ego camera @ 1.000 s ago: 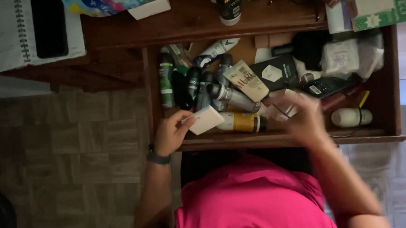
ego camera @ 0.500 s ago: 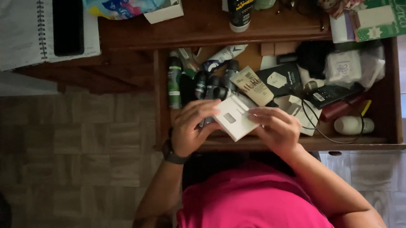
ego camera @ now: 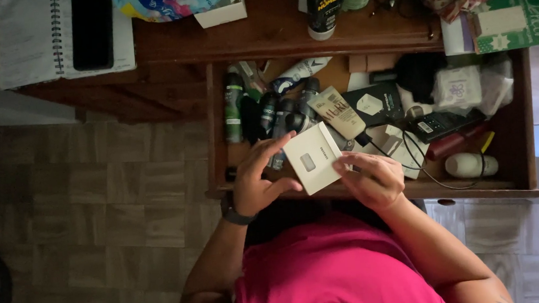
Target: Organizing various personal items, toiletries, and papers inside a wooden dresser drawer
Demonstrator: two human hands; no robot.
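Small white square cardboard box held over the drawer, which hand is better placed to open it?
Probably the right hand: its fingers pinch the near corner of the small white square cardboard box, while the left hand braces the opposite edge and steadies it.

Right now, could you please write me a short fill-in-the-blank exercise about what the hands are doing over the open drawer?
1. Both hands hold a small, flat ____ box above the drawer.
2. The left hand wears a dark ____ at the wrist.
3. On the desk top, a black phone lies on a spiral ____.
4. The person's shirt is ____.

Missing words: white; watch; notebook; pink
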